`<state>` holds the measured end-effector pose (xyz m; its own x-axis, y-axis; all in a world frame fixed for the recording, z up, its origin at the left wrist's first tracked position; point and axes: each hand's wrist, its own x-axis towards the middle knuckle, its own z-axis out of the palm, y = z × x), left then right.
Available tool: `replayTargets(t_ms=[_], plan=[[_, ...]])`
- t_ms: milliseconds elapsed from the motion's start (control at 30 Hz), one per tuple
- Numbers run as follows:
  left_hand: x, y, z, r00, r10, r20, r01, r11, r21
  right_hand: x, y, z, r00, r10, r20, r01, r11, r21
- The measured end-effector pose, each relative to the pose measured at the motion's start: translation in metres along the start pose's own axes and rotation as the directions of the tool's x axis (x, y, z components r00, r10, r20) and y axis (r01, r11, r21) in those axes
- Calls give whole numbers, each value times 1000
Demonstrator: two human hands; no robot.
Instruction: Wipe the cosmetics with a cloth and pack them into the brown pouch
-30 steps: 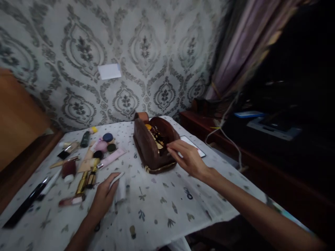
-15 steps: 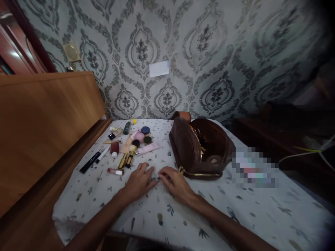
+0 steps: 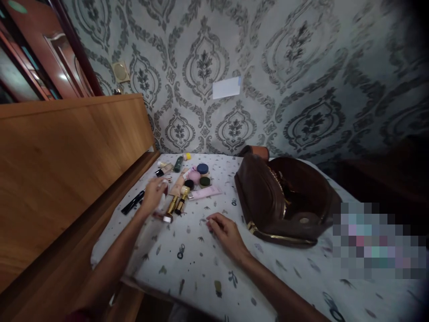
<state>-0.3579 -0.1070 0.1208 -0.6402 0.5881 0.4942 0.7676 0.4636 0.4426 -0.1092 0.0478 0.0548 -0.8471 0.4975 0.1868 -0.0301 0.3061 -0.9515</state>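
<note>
My left hand (image 3: 153,195) is over the left side of a spread of cosmetics, beside a dark red bottle (image 3: 165,189) that it partly covers. Its fingers are bent and blurred, so their grip does not show. Just left of it lies a black tube (image 3: 132,202). Two gold-and-black tubes (image 3: 172,205) lie to its right. Lower on the cloth rests my right hand (image 3: 228,235), thumb and fingertips drawn together; anything between them is too small to make out. To its right stands an open brown handbag (image 3: 261,197) with a gold zip.
Jars, including a blue-lidded one (image 3: 202,168), a pink tube (image 3: 205,192) and a green bottle (image 3: 178,164) lie farther back on the patterned cloth (image 3: 197,268). A wooden panel (image 3: 77,143) borders the left. An orange-brown object (image 3: 259,152) stands behind the bag. A pixelated patch covers the right.
My left hand has left its place beside my right hand and moved left to the cosmetics. My right hand stays low on the cloth. The view has swung left.
</note>
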Motion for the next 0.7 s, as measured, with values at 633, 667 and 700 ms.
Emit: replayTargets(t_ms=[633,667,700], plan=[[11,-21,29,969,-241,51,184,848,497,-1,-4,2,998,-52,31,55,993,-104],[19,-23,27,971,-235,43,183,847,499,-1,-4,2,998,-51,30,54,993,-103],[27,-25,25,973,-229,35,181,846,502,-1,-4,2,998,-46,31,49,994,-99]])
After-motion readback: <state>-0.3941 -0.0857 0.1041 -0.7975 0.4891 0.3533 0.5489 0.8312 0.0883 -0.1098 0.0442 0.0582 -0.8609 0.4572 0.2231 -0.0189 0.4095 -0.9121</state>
